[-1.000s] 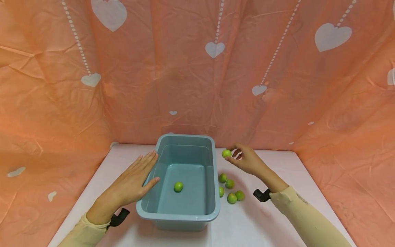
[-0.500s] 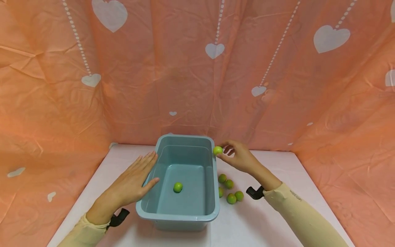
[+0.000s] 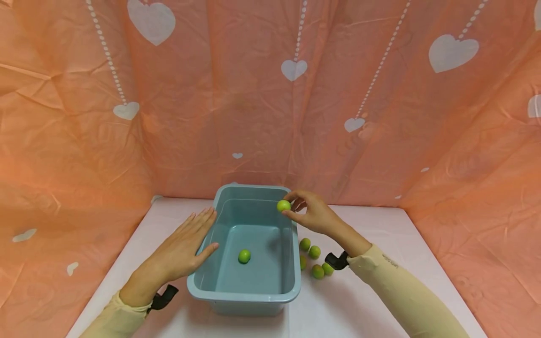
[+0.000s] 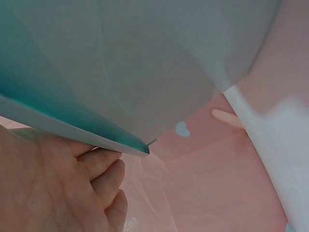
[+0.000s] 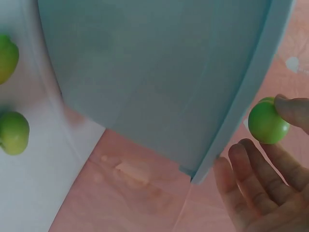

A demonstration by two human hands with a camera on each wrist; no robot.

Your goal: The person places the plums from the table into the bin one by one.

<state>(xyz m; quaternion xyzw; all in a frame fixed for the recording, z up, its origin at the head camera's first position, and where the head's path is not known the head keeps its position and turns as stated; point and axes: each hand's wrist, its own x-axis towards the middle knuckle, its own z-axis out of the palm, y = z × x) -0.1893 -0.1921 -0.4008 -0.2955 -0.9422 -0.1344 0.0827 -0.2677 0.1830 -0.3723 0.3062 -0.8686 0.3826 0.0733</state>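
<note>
Thumb and fingertips of my right hand (image 3: 314, 213) pinch a small round green fruit (image 3: 283, 206) over the right rim of the blue-grey plastic bin (image 3: 243, 296). In the right wrist view, the pinched fruit (image 5: 268, 122) shows smooth and shiny, with the other fingers spread below it. My left hand (image 3: 179, 249) lies flat along the bin's left rim, thumb reaching over the inside. The left wrist view has that hand's palm and fingers (image 4: 104, 176) just under the rim. One green fruit (image 3: 244, 256) lies on the bin floor.
Several more green fruits (image 3: 314, 252) lie on the white tabletop (image 3: 351, 300) close to the bin's right side. An orange-pink curtain (image 3: 262, 117) with white hearts encloses the table at the back and both sides.
My right hand has moved left with the pinched fruit, from beside the bin to over its right rim. The left hand stays in place.
</note>
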